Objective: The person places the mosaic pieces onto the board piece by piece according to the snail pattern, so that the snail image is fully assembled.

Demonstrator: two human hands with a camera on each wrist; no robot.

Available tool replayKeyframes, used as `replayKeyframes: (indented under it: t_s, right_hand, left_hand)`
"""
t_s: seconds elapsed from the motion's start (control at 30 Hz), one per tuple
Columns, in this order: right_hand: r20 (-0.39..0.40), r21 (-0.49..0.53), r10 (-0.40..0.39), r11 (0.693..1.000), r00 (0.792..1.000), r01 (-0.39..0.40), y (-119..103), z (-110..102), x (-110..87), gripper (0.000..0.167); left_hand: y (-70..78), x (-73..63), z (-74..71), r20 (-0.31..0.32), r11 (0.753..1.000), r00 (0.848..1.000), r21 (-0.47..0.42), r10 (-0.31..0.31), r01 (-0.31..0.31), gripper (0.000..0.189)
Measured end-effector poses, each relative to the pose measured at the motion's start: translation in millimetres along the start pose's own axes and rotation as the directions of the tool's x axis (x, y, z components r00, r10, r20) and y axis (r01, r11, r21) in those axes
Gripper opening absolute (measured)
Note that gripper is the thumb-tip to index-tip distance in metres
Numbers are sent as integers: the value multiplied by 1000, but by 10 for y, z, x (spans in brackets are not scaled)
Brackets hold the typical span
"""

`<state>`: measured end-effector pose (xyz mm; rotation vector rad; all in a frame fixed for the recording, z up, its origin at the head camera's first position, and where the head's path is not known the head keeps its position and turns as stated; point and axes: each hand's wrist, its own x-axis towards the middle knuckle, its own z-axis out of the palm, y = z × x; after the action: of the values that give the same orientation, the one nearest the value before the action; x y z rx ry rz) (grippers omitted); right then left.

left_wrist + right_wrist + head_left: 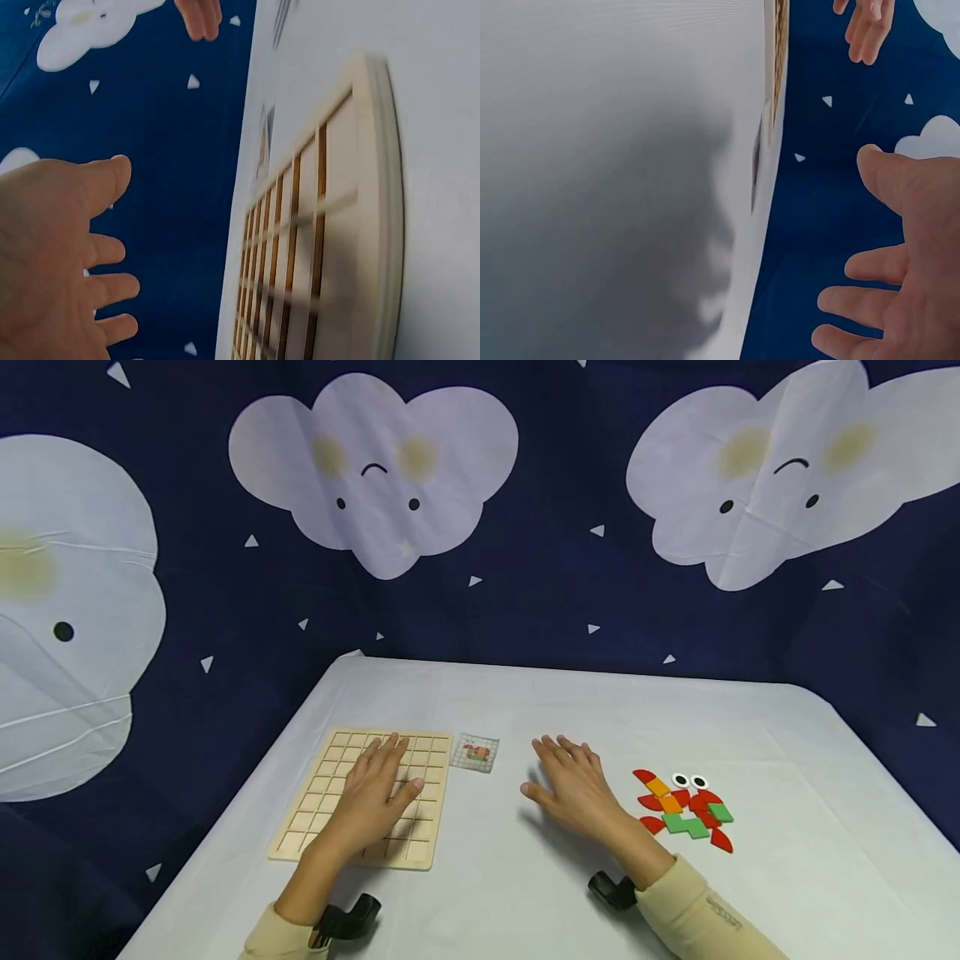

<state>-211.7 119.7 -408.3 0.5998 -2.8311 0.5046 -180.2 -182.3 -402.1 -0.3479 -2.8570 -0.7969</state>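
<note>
My left hand (372,802) hovers over a wooden grid board (307,818), its fingers extended and nothing in them. In the left wrist view the palm stands apart from the board's raised edge (379,225). Over the white table, right of a small pattern card (476,753), my right hand (576,789) is held with spread fingers and holds nothing. Its shadow falls on the cloth in the right wrist view. Just right of that hand lie several flat red, orange and green pieces with two round eye pieces (690,782), arranged like a crab.
A white cloth (525,902) covers the table. Behind it hangs a dark blue curtain (555,610) with white clouds and small triangles. The card lies against the board's upper right corner. Black wrist mounts (352,917) sit at both cuffs.
</note>
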Motion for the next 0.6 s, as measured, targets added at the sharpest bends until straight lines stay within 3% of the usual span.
replayKeyframes:
  t_s: [0.27,0.6]
  right_hand:
    - [16,38,-34,999,999,33,-104,55,128,67]
    - [51,55,-45,998,998,42,-197,144,317,64]
  left_hand:
    - [-270,-64,-208,-42,998,999,-65,2,-5,65]
    - [-649,-154,-445,-2,977,995,-191,-96,94,59]
